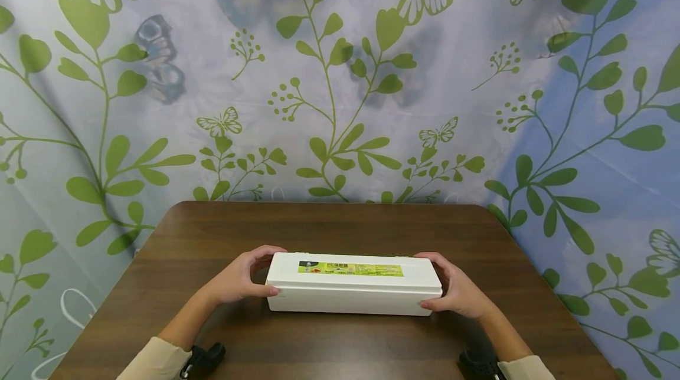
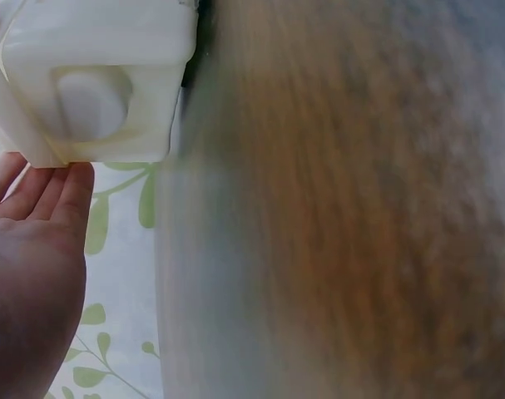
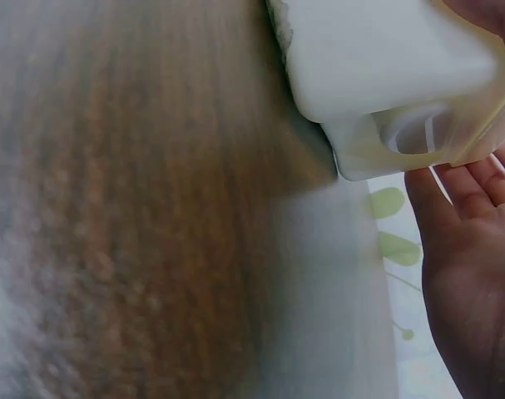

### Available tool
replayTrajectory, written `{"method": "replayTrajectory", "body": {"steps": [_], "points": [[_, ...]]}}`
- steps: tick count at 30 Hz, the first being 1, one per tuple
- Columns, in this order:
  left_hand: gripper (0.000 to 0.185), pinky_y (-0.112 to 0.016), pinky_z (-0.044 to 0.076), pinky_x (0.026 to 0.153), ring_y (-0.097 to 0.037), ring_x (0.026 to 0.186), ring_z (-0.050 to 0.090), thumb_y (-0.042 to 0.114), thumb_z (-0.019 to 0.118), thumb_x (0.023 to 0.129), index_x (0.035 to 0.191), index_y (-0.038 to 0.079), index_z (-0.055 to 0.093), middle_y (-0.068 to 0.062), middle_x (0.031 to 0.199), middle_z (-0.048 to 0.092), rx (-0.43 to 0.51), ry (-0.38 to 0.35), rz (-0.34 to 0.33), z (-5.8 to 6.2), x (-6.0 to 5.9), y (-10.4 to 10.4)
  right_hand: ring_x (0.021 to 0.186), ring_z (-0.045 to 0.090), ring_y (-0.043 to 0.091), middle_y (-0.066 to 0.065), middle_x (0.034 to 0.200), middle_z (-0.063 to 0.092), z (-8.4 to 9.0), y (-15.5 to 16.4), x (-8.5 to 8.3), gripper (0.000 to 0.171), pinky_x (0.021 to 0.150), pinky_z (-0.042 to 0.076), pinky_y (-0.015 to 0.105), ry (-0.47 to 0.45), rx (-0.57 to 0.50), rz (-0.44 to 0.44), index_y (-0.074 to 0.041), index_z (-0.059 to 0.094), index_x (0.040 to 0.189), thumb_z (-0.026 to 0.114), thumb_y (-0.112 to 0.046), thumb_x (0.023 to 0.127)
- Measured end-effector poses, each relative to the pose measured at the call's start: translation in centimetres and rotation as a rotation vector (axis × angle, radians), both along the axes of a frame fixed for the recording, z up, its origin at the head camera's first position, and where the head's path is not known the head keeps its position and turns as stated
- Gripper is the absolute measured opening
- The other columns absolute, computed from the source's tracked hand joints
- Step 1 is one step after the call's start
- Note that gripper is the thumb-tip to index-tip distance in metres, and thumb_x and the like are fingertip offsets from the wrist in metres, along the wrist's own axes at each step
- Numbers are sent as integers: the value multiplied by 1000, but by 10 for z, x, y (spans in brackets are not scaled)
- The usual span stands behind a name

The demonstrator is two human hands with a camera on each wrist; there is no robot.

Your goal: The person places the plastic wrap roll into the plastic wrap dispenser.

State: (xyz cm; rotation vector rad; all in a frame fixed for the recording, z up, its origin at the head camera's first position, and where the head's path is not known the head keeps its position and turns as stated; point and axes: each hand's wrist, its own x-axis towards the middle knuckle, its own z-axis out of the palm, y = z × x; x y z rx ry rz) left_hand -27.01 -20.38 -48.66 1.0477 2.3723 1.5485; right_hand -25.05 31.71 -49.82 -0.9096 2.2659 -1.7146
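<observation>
A long white cling film box with a green and yellow label on its lid lies crosswise on the table. My left hand grips its left end, thumb at the front corner and fingers at the back. At the opposite end my right hand holds it the same way, mirrored. The left wrist view shows the box's end with a round roll end in a square opening. A similar opening with a roll end shows in the right wrist view. The lid is down.
The dark brown wooden table has rounded far corners. Behind it hangs a pale curtain printed with green leaves and butterflies. A white cable loops beside the table's left edge. Black wrist devices sit at both cuffs.
</observation>
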Motion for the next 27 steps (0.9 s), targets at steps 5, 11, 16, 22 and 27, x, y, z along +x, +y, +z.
{"method": "replayTrajectory", "body": {"steps": [5,11,16,22,27], "points": [[85,-19,40,112,-19,132,53,20,91,77,147,9,45,-8,143,54,-8,21,-58,-2,-1,-2,109,62,16,16,133,53,0,-1,0,88,81,62,41,12,-4,-8,-1,37,149,84,4,75],[97,-15,36,114,-15,135,49,23,95,72,149,9,38,-4,146,49,-57,36,-71,-1,1,-2,107,63,17,17,132,53,0,-1,1,87,79,62,41,26,-3,-9,-1,38,148,84,4,75],[95,-15,38,113,-15,133,51,25,96,71,148,10,40,-2,144,51,-69,42,-39,-1,3,-1,108,62,16,18,132,53,1,-2,2,87,79,61,41,27,11,-11,-2,37,148,84,3,76],[92,-17,38,113,-15,132,53,27,96,72,146,13,43,-1,142,53,-71,60,-17,-4,5,-1,111,61,14,19,136,49,2,-2,3,92,82,61,40,31,17,5,2,31,151,84,4,76],[90,-17,39,113,-16,133,53,27,95,73,146,16,43,0,142,53,-65,48,-13,-5,5,-1,117,59,12,21,142,45,0,1,5,96,86,60,37,29,13,14,4,26,154,84,5,77]]}}
